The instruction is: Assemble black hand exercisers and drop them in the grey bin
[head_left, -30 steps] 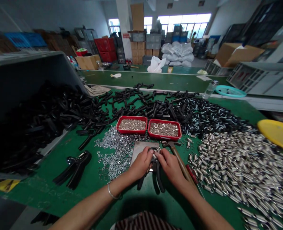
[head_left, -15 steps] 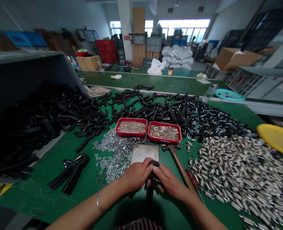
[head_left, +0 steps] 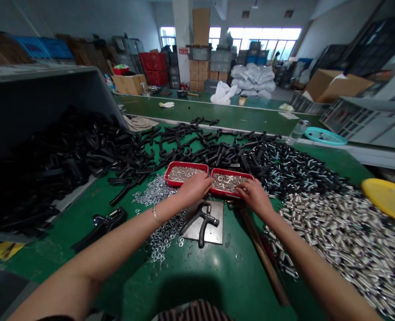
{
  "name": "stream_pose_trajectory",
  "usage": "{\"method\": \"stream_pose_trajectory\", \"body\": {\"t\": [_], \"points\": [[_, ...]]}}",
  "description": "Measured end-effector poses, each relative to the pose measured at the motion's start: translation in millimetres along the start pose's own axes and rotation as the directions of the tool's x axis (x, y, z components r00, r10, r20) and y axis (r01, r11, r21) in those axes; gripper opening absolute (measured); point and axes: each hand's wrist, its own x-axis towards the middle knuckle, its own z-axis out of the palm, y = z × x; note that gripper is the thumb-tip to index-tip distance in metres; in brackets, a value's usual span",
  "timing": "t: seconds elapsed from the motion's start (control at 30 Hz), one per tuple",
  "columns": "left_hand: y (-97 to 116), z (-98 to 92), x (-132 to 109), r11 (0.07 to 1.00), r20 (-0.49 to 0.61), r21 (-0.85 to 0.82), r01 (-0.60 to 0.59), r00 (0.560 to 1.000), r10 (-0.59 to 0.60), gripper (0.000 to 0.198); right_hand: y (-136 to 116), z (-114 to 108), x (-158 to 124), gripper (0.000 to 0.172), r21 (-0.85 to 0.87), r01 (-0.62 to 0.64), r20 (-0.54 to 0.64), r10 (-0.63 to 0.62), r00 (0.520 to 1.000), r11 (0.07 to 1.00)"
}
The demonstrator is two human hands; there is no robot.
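Note:
My left hand (head_left: 197, 186) reaches to the left red tray (head_left: 169, 182), its fingers bent together over the tray's right end; what they pinch is too small to name. Over the right red tray (head_left: 222, 193), my right hand (head_left: 253, 192) dips its fingertips into the small metal pins, and any piece in them is hidden. A black handle piece with two arms (head_left: 202, 223) lies on the metal plate (head_left: 216, 236) below the trays. Small metal nuts (head_left: 162, 238) are spread left of the plate. The hammer (head_left: 259, 249) rests at the right.
Black handles (head_left: 63, 156) fill the grey bin at left and spread along the back. Springs (head_left: 338, 240) are heaped at right beside a yellow tray lid (head_left: 388, 196). Another black handle assembly (head_left: 100, 225) lies at front left.
Both hands have moved forward from the front of the plate to the red trays. The black piece they held now lies on the plate. The view has shifted slightly.

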Motion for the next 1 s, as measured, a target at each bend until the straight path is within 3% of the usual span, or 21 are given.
{"method": "stream_pose_trajectory", "body": {"t": [0.13,0.23,0.33,0.47,0.63,0.73,0.83,1.0], "points": [[0,18.5,60,0.994,0.081,0.103,-0.048,0.996,0.039,0.019,2,20,39,0.021,-0.205,0.032,0.043,-0.024,0.999,0.978],[6,43.4,82,0.993,0.113,0.115,-0.029,0.993,0.016,0.016,-2,40,53,0.019,-0.216,0.035,0.049,-0.025,0.998,0.976],[6,60.8,80,0.994,0.094,0.109,-0.002,0.996,-0.009,0.021,1,52,53,0.018,-0.195,0.04,0.046,-0.032,0.998,0.98],[3,70.1,69,0.997,0.008,0.059,0.049,0.999,-0.05,0.022,8,56,50,0.015,-0.129,0.015,0.013,-0.013,1.0,0.991],[-1,73.5,70,0.96,-0.113,-0.228,0.161,0.975,-0.191,0.012,10,59,49,0.012,-0.021,-0.041,-0.053,0.04,0.998,0.999],[-4,66.9,57,0.852,-0.162,-0.478,0.213,0.932,-0.324,0.012,11,61,46,0.012,0.04,-0.084,-0.099,0.087,0.991,0.996],[0,58.9,19,0.711,-0.172,-0.668,0.218,0.885,-0.432,0.009,10,62,46,0.014,0.102,-0.125,-0.149,0.14,0.979,0.987],[23,64.1,-46,0.833,-0.052,-0.477,0.28,0.937,-0.345,0.005,0,53,43,0.015,0.19,-0.049,-0.232,0.093,0.968,0.981]]}}
